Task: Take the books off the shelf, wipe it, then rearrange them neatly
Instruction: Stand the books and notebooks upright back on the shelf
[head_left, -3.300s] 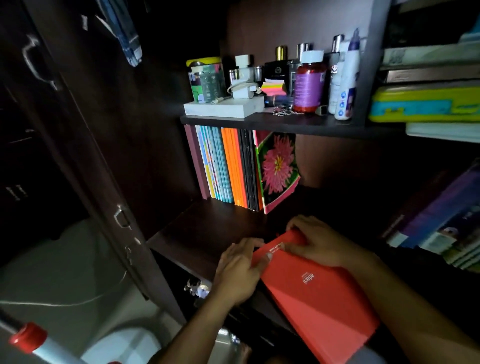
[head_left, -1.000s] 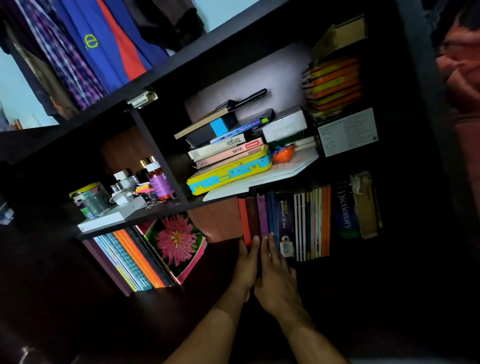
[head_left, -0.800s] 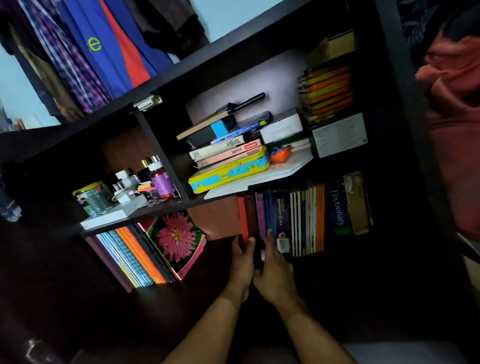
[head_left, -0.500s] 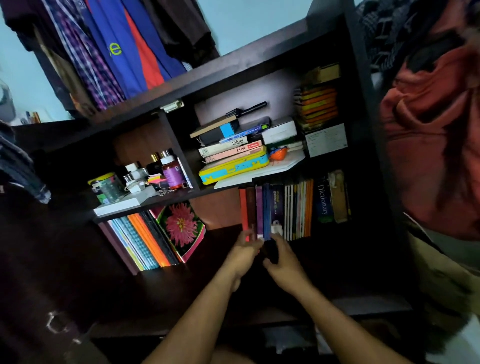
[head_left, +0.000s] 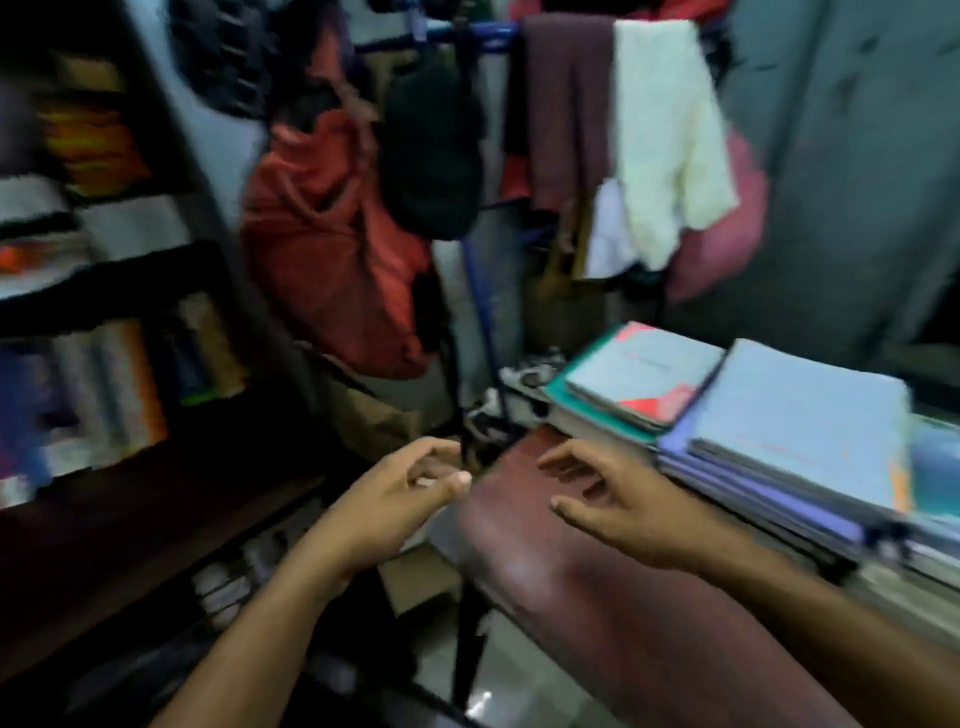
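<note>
Blurry colours on the left are the books (head_left: 98, 384) left upright on the shelf (head_left: 130, 499), so plenty remains to pull. Left hand (head_left: 387, 506) hangs loose and empty, right hand (head_left: 618, 506) spreads wide over a maroon book (head_left: 524, 530), nothing gripped. That book pokes past the bench (head_left: 883, 587) edge, so one nudge could tip it. Stacks (head_left: 779, 431) at right sit uneven, might slide.

Both forearms are bare right up to the bottom edge of the view, with no sleeve or cuff showing on either. The left hand (head_left: 387, 501) and the right hand (head_left: 615, 501) wear no gloves. The picture is blurred, so any ring or finer marking cannot be told.
</note>
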